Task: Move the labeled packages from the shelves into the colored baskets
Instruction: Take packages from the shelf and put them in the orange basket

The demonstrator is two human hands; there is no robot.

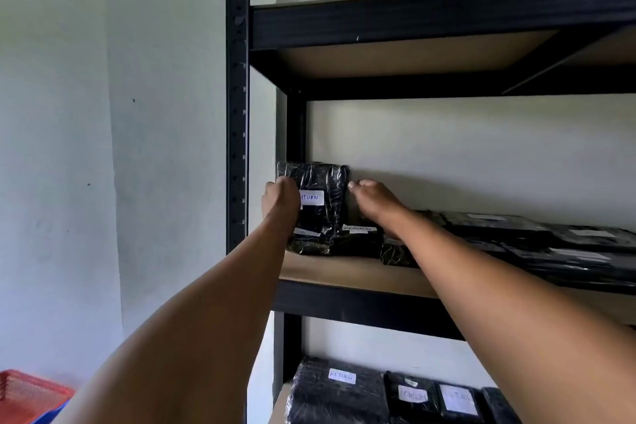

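Note:
A black wrapped package (321,182) with a white RETURN label stands tilted up at the left end of the middle shelf (344,274). My left hand (280,200) grips its left edge. My right hand (371,200) holds its right edge, with the fingertips curled round the side. Under it lies another black package (358,239), also labeled RETURN. More flat black packages (537,241) lie along the shelf to the right, partly hidden by my right forearm.
The black metal rack's upright post (236,113) stands just left of my left hand. The lower shelf holds several labeled black packages (340,396). A red basket (27,392) over a blue one (55,413) sits at the bottom left by the wall.

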